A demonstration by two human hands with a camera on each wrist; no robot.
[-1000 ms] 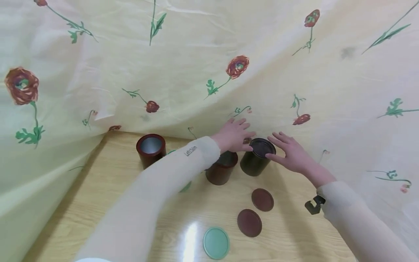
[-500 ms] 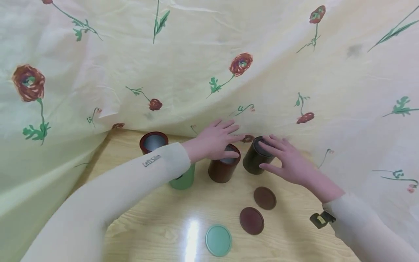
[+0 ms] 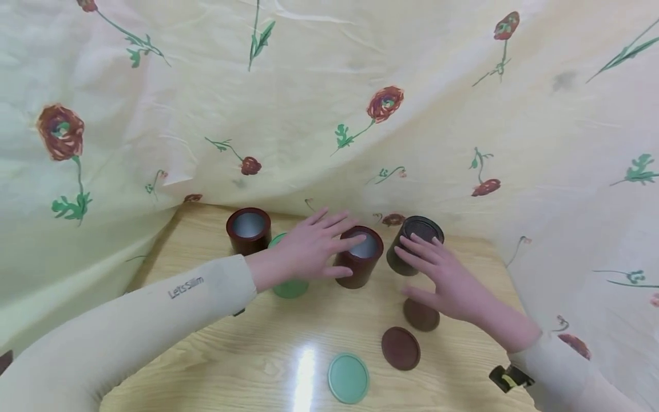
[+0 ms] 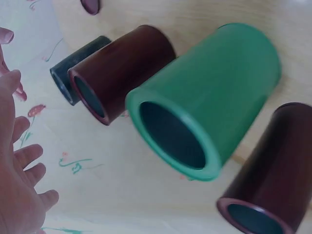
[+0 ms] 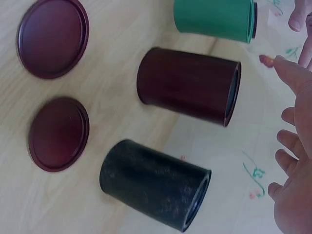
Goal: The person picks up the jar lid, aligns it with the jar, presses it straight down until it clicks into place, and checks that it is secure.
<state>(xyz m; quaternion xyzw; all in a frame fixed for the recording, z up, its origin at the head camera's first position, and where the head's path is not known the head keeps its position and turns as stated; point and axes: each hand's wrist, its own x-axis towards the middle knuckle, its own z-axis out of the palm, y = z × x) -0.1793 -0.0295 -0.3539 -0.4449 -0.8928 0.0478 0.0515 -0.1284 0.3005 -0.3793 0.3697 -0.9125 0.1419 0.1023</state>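
Observation:
A row of canisters stands at the back of the table. From the left they are a dark red one (image 3: 250, 243), a green one (image 4: 214, 92), a second dark red one (image 5: 187, 85) and a black one (image 3: 404, 260) with a dark recessed top. The red and green ones have open mouths. My left hand (image 3: 309, 249), fingers spread, is over the green canister and reaches to the middle red one's rim. My right hand (image 3: 448, 280) hovers with spread fingers at the near side of the black canister, overlapping it in the head view. Neither hand holds anything.
Three round lids lie flat on the wooden table (image 3: 247, 355): a green one (image 3: 348, 377), a dark red one (image 3: 400, 348), and another dark red one (image 5: 58, 134) partly under my right hand. A flowered cloth (image 3: 309, 114) hangs behind and along the sides.
My left hand has moved left from beside the black canister, past the middle red one, to over the green. My right hand has drawn back from the black canister's top toward me.

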